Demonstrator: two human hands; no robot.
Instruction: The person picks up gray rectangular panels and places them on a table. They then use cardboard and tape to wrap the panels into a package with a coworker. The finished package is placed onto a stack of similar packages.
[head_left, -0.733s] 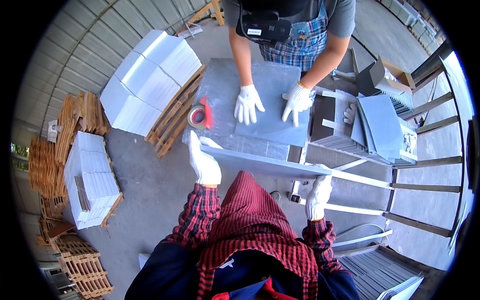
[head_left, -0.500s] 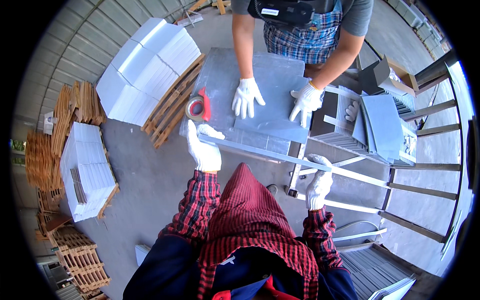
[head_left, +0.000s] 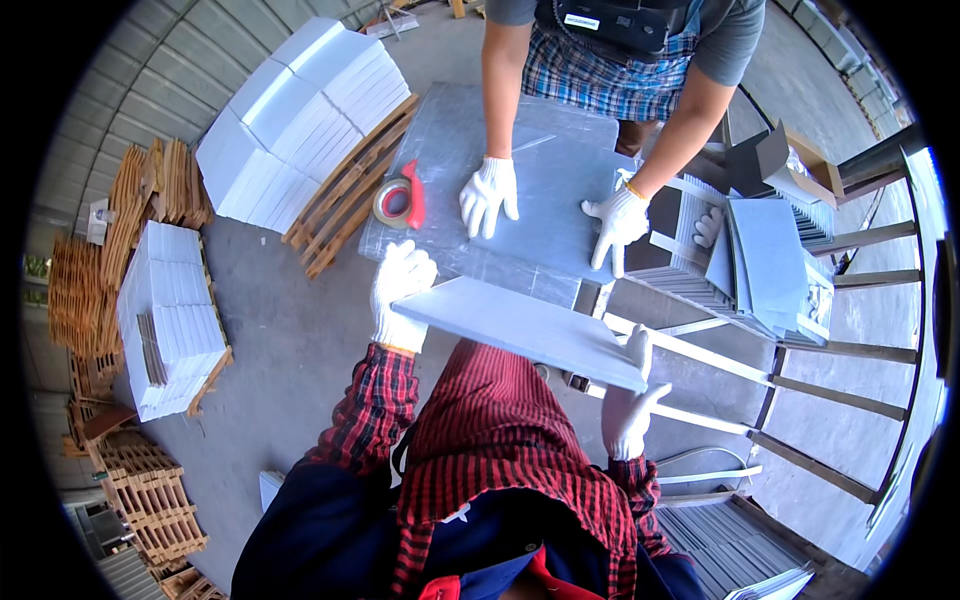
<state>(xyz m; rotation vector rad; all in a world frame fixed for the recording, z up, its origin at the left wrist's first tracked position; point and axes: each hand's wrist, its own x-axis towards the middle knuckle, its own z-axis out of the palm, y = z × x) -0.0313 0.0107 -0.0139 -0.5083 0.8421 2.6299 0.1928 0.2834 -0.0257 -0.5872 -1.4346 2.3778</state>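
Observation:
Between my two white-gloved hands I carry a flat grey panel point(head_left: 530, 325), tilted so its upper face shows. My left hand point(head_left: 402, 290) grips the panel's left end, its fingers curled over the edge. At the right end, my right hand point(head_left: 630, 400) supports the corner, fingers partly behind the panel and thumb apart. Just beyond lies a worktable point(head_left: 450, 125) bearing another grey sheet point(head_left: 555, 210). A co-worker's two gloved hands point(head_left: 490, 197) press on that sheet from across the table. A tape roll with a red dispenser point(head_left: 397, 202) rests near the table's left edge.
Stacked grey panels point(head_left: 765, 255) and an open carton point(head_left: 795, 170) stand right of the table, by a metal frame point(head_left: 830, 395). White stacks point(head_left: 300, 110) sit on a pallet point(head_left: 350, 200) at left. More panels point(head_left: 735, 540) lie low at right.
The panel in my hands has turned from edge-on to showing its broad face, and its right end has dropped nearer me. The co-worker's hands stay on the sheet.

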